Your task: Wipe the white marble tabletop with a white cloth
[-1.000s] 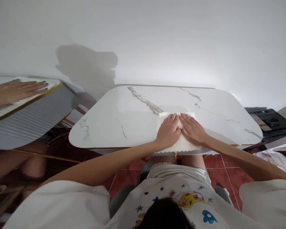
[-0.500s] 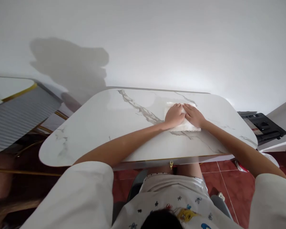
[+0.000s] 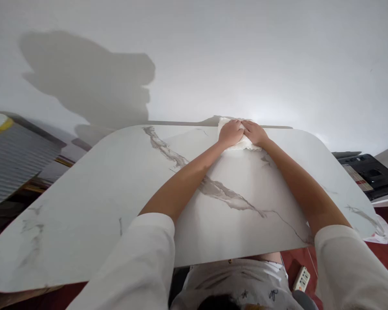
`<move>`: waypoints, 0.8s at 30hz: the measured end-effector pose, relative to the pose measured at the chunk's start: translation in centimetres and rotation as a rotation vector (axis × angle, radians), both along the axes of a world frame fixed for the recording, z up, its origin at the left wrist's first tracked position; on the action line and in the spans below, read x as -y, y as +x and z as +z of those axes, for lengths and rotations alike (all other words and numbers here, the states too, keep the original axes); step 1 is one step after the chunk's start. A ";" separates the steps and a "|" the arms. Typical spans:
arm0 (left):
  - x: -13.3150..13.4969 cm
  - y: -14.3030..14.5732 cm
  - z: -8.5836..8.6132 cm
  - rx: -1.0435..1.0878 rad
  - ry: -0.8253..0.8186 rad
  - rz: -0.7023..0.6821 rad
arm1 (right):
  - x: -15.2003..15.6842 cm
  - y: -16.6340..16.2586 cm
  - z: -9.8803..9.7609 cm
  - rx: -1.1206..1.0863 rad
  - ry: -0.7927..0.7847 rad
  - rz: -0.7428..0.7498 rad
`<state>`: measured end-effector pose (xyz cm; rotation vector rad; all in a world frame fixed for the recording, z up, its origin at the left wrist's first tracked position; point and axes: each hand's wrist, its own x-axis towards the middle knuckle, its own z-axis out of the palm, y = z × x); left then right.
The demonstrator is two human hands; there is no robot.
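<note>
A thin white cloth point(image 3: 244, 146) with an uneven edge lies at the far edge of a white marble-patterned table point(image 3: 103, 185). Its far side rises over that edge towards the wall. My left hand point(image 3: 231, 133) presses down on it with the fingers together. Close beside it, my right hand point(image 3: 255, 133) bears on the same cloth, its fingers also together. The fingertips of both hands nearly meet. Both arms stretch forward across the tabletop, and the hands hide the middle of the cloth.
Behind the table rises a plain wall point(image 3: 207, 56) bearing a shadow. A ribbed grey cabinet point(image 3: 22, 150) stands at the left. To the right lies a black case point(image 3: 373, 174). A white power strip point(image 3: 301, 279) is on the red tiled floor by the seat.
Both hands have pushed the cloth from the middle of the table forward to its far edge. The view has come closer over the tabletop.
</note>
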<state>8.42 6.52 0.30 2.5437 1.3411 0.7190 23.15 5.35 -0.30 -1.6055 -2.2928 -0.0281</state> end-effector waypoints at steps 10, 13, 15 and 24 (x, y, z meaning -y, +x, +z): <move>-0.3 0.0 0.0 -0.062 0.026 -0.015 | -0.6 -0.1 -0.9 0.034 0.077 -0.004; 0.9 -0.4 -0.1 -0.118 0.059 -0.044 | 1.0 -0.6 -0.9 0.080 0.058 -0.032; 2.1 -0.8 -0.3 -0.150 0.091 -0.064 | 2.6 -1.0 -0.9 0.095 0.036 -0.050; 12.0 -3.7 -1.0 -0.203 0.111 -0.039 | 13.1 -3.9 -0.5 0.097 -0.012 -0.022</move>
